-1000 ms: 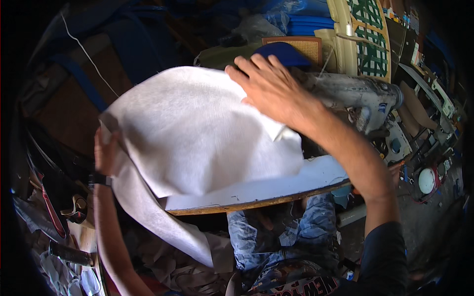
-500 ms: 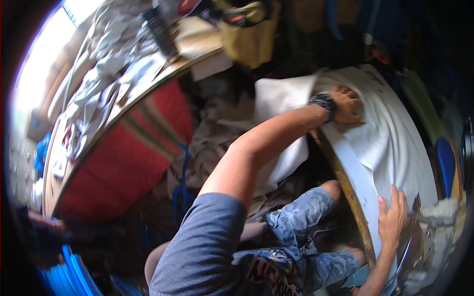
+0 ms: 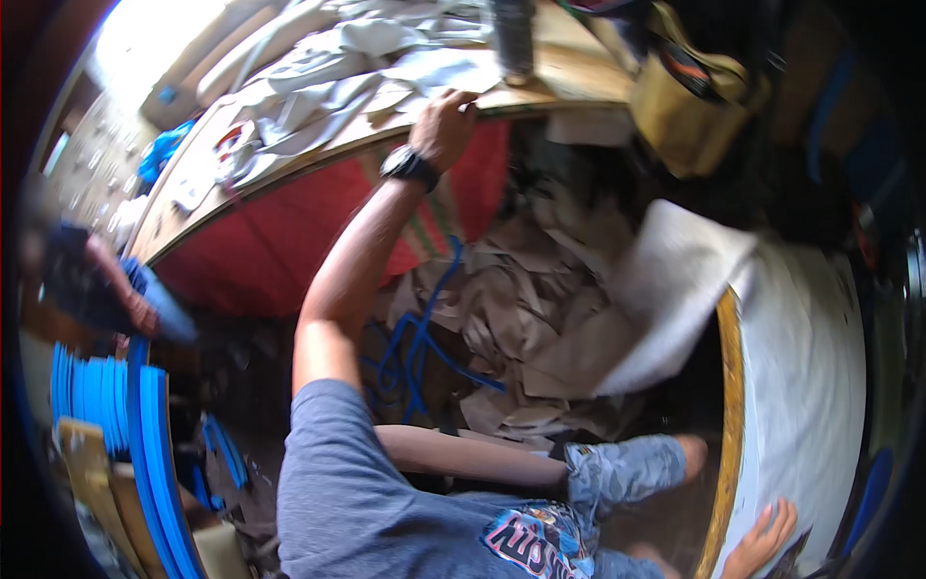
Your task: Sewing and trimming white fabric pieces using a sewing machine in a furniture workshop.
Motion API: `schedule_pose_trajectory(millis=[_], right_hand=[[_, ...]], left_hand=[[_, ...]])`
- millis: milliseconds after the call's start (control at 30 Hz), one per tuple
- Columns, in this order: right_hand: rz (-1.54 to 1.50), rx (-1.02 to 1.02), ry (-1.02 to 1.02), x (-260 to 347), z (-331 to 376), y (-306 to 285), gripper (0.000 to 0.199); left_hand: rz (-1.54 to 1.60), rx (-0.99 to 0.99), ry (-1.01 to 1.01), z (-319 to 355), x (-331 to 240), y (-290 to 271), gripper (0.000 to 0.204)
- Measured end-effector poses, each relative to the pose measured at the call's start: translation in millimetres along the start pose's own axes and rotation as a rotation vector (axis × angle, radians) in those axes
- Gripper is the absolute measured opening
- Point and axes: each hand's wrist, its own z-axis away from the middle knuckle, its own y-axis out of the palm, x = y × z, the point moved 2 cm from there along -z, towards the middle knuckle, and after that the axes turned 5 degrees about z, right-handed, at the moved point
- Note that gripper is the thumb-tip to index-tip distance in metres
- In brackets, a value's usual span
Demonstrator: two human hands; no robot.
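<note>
My left hand, with a black watch on its wrist, is at the front edge of a wooden table on the far side. Its fingers are curled, and anything inside them is hidden. Just beyond it lie crumpled pale grey sheets of material. At the lower right, my right hand rests open on a white sheet, its fingers stretched. This sheet covers a board with a worn yellowish edge. One corner of the sheet hangs over that edge toward the floor.
Beige scraps and a blue strap lie below the tables. A dark cylinder stands on the far table; a tan bag hangs beside it. At left are blue curved strips and another person's arm.
My left hand has left the white sheet and swung left to the far table's edge. My right hand still lies on the sheet. The view has turned left.
</note>
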Motion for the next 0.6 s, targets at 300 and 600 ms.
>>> schedule_pose_trajectory(millis=[300, 600], right_hand=[[-0.053, -0.043, -0.04, 49, -9, -33, 0.03], [-0.068, 0.022, 0.057, 41, -11, -17, 0.03]], left_hand=[[-0.579, 0.497, 0.039, -70, 84, 35, 0.018], [-0.354, -0.012, -0.217, -87, 112, 4, 0.029]])
